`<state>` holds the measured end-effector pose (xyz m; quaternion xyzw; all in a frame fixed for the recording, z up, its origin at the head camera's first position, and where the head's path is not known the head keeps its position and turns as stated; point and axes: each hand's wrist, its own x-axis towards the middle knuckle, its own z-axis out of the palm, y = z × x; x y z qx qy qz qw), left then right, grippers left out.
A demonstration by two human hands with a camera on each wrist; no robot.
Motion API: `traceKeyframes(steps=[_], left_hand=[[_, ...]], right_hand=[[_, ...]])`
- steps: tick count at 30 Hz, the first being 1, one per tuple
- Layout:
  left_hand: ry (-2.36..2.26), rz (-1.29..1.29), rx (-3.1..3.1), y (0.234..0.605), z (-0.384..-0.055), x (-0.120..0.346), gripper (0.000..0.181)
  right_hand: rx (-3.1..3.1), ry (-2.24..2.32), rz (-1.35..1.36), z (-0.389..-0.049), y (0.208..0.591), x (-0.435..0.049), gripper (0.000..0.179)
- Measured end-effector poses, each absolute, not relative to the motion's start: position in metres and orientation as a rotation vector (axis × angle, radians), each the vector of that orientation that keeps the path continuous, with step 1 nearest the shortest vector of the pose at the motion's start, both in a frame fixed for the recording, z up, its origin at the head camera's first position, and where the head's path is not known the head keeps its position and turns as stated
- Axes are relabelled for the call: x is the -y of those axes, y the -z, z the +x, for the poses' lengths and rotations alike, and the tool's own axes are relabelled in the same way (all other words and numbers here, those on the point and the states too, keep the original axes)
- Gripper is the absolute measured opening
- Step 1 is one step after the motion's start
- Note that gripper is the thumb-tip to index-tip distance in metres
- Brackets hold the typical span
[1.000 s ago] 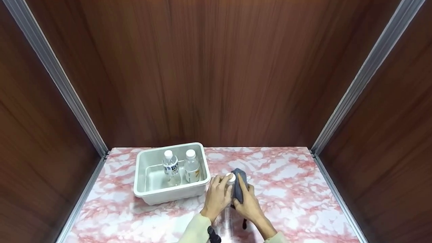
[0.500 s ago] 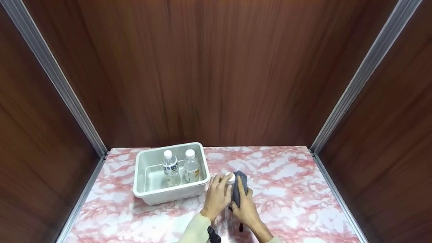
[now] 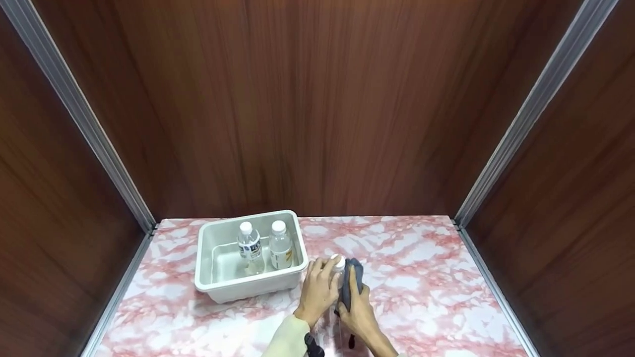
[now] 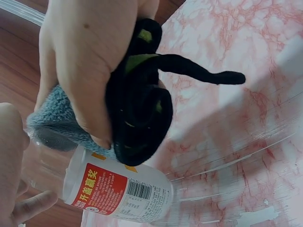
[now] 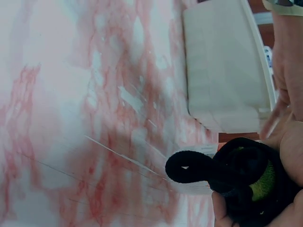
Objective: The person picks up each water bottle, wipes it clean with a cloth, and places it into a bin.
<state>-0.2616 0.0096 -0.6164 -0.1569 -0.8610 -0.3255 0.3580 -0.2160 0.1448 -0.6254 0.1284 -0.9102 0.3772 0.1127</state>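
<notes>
Upright on the table stands a clear plastic bottle (image 4: 142, 194) with a white cap and a red-and-white label. My left hand (image 3: 316, 293) grips it near the top, one finger on the cap. My right hand (image 3: 361, 313) grips a folded grey-blue cloth (image 3: 357, 267) against the bottle's right side. Black edging with yellow-green patches and a hanging black loop (image 5: 189, 168) shows on the cloth in both wrist views. The cloth covers part of the bottle, and part of the right palm is hidden.
A pale grey plastic bin (image 3: 250, 282) stands left of my hands. Inside it are two upright clear bottles with white caps, a left bottle (image 3: 251, 250) and a right bottle (image 3: 281, 248). Brown wood-grain panels (image 3: 307, 109) enclose the red-and-white marbled table (image 3: 421, 277).
My right hand and the cloth have slid a little toward me along the bottle, and the loop has shifted left. The left hand keeps its grip in the same place.
</notes>
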Motion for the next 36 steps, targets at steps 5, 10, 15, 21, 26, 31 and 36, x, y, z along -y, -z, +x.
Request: traceKeyframes(steps=[5, 10, 15, 21, 26, 31, 36], left_hand=[[0.830, -0.400, 2.219, 0.618, -0.262, -0.009, 0.050], [0.816, -0.397, 2.214, 0.620, -0.262, -0.009, 0.050], [0.798, -0.408, 2.193, 0.621, -0.261, -0.009, 0.048], [0.799, -0.418, 2.206, 0.619, -0.262, -0.009, 0.049], [0.798, -0.409, 2.218, 0.618, -0.261, -0.009, 0.049], [0.798, -0.398, 2.224, 0.617, -0.262, -0.010, 0.049], [0.803, -0.390, 2.218, 0.617, -0.261, -0.011, 0.048]], right_hand=[[2.708, -1.136, 0.353, -0.212, 0.632, -0.144, 0.104], [2.744, -1.155, 0.309, -0.212, 0.638, -0.143, 0.100], [2.771, -1.139, 0.286, -0.211, 0.644, -0.143, 0.098], [2.754, -1.116, 0.299, -0.213, 0.648, -0.144, 0.096], [2.810, -1.123, 0.265, -0.216, 0.650, -0.146, 0.097], [2.847, -1.138, 0.253, -0.217, 0.652, -0.146, 0.098], [2.868, -1.125, 0.252, -0.218, 0.654, -0.147, 0.097]])
